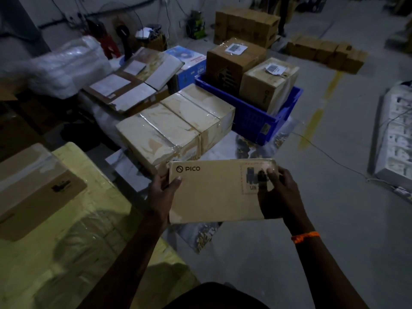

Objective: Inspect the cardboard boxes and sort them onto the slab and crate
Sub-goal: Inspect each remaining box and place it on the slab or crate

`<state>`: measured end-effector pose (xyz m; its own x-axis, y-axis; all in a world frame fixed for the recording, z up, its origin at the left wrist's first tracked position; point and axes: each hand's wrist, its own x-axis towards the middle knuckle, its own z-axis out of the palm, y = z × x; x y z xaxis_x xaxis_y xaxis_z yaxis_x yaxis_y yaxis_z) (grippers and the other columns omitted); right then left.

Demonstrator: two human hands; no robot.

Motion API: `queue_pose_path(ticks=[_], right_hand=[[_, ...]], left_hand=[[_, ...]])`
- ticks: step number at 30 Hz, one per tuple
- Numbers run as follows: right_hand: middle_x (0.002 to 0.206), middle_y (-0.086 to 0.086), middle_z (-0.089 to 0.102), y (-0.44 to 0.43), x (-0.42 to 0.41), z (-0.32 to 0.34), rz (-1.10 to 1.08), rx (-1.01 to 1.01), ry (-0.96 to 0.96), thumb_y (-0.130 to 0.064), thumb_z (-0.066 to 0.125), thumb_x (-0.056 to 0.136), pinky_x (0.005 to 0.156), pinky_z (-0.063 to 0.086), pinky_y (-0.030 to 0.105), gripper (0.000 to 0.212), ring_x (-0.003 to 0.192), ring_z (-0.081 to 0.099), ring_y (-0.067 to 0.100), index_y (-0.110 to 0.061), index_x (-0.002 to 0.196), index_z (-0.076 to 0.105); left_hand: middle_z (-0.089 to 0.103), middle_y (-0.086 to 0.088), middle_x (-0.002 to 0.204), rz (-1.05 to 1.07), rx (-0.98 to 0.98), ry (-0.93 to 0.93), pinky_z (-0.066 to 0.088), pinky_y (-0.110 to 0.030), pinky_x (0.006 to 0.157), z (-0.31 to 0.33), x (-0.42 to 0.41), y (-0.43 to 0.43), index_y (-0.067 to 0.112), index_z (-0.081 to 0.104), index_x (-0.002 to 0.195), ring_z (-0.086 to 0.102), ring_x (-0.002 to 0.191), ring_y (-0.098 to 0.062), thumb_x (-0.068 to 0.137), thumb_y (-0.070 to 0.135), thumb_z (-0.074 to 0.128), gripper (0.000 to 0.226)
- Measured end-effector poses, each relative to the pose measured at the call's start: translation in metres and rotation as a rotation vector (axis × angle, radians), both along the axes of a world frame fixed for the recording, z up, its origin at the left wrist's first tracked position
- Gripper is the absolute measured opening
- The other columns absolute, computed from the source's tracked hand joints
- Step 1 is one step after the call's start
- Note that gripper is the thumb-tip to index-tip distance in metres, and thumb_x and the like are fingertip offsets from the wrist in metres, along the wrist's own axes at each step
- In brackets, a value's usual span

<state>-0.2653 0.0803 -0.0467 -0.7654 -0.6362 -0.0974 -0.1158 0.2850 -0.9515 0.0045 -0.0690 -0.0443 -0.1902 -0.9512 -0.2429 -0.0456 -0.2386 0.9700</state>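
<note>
I hold a flat cardboard box (214, 192) printed "PICO" in front of me, its broad face turned up. My left hand (161, 195) grips its left edge, thumb on top. My right hand (277, 195) grips its right edge, thumb over a printed label. Beyond it, two taped cardboard boxes (176, 126) lie side by side on a marbled slab (225, 148) on the floor. A blue plastic crate (263, 117) behind them holds two upright cardboard boxes (267, 83).
A yellow-covered table (89, 219) at my left carries another cardboard box (33, 186). Flattened cartons (131, 81) and plastic-wrapped bundles (66, 63) lie at back left. More cartons (245, 25) stand further back. A white cable (334, 161) crosses the grey floor at right.
</note>
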Motion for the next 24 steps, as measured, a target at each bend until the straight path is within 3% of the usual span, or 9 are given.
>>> queue_pose_path(ticks=[3, 6, 8, 11, 13, 16, 19, 24], right_hand=[[0.114, -0.004, 0.065, 0.012, 0.001, 0.002, -0.1, -0.12, -0.093, -0.063, 0.056, 0.097, 0.083, 0.051, 0.037, 0.05, 0.11, 0.063, 0.017, -0.019, 0.121, 0.059], [0.105, 0.0, 0.066, 0.027, 0.01, -0.006, -0.16, -0.167, -0.2, -0.087, 0.06, 0.074, 0.086, 0.05, 0.045, 0.068, 0.101, 0.063, 0.018, -0.023, 0.095, 0.059], [0.09, -0.005, 0.068, 0.036, 0.019, -0.017, -0.175, -0.145, -0.211, -0.079, 0.065, 0.078, 0.082, 0.052, 0.044, 0.062, 0.089, 0.065, 0.013, -0.018, 0.089, 0.058], [0.078, -0.012, 0.069, 0.052, 0.039, -0.037, -0.147, -0.112, -0.2, -0.051, 0.072, 0.088, 0.072, 0.053, 0.035, 0.045, 0.08, 0.067, 0.008, -0.007, 0.092, 0.06], [0.089, -0.004, 0.071, 0.066, 0.048, -0.052, -0.145, -0.095, -0.21, -0.042, 0.075, 0.085, 0.071, 0.055, 0.033, 0.046, 0.088, 0.069, 0.016, 0.0, 0.098, 0.061], [0.106, 0.007, 0.073, 0.086, 0.054, -0.073, -0.118, -0.036, -0.235, -0.028, 0.082, 0.084, 0.071, 0.059, 0.029, 0.037, 0.097, 0.073, 0.018, -0.005, 0.106, 0.064], [0.106, 0.006, 0.073, 0.098, 0.059, -0.082, -0.113, 0.017, -0.237, -0.026, 0.082, 0.085, 0.07, 0.059, 0.027, 0.032, 0.097, 0.073, 0.016, -0.009, 0.107, 0.065], [0.106, 0.001, 0.073, 0.106, 0.064, -0.09, -0.153, 0.064, -0.221, -0.035, 0.077, 0.089, 0.083, 0.058, 0.037, 0.03, 0.1, 0.07, 0.015, -0.012, 0.105, 0.068]], left_hand=[[0.075, -0.006, 0.105, 0.061, 0.016, 0.077, 0.057, -0.05, 0.09, 0.002, 0.001, 0.009, 0.025, 0.063, 0.106, 0.07, 0.103, -0.03, 0.095, 0.03, 0.066, 0.012], [0.075, -0.009, 0.091, 0.107, 0.01, 0.068, 0.058, -0.043, 0.073, -0.002, 0.009, 0.024, 0.02, 0.062, 0.098, 0.073, 0.088, -0.028, 0.091, 0.047, 0.064, 0.028], [0.074, -0.006, 0.088, 0.139, 0.009, 0.018, 0.057, -0.039, 0.068, -0.011, 0.014, 0.034, 0.022, 0.063, 0.095, 0.072, 0.084, -0.025, 0.086, 0.052, 0.067, 0.031], [0.071, 0.004, 0.098, 0.196, 0.05, -0.063, 0.056, -0.038, 0.077, -0.033, 0.022, 0.044, 0.03, 0.064, 0.095, 0.069, 0.097, -0.023, 0.087, 0.035, 0.077, 0.016], [0.072, 0.001, 0.103, 0.168, 0.09, -0.082, 0.055, -0.038, 0.077, -0.049, 0.032, 0.05, 0.029, 0.066, 0.104, 0.069, 0.1, -0.025, 0.085, 0.023, 0.08, 0.024], [0.074, -0.007, 0.111, 0.077, 0.123, -0.121, 0.057, -0.047, 0.087, -0.07, 0.049, 0.062, 0.018, 0.068, 0.119, 0.07, 0.104, -0.029, 0.087, 0.008, 0.076, 0.035], [0.073, -0.007, 0.112, 0.031, 0.135, -0.165, 0.056, -0.051, 0.094, -0.082, 0.056, 0.076, 0.018, 0.068, 0.122, 0.069, 0.105, -0.028, 0.088, 0.001, 0.072, 0.038], [0.072, -0.002, 0.11, 0.036, 0.147, -0.202, 0.057, -0.046, 0.091, -0.089, 0.064, 0.092, 0.022, 0.067, 0.123, 0.068, 0.104, -0.025, 0.09, 0.003, 0.071, 0.038]])
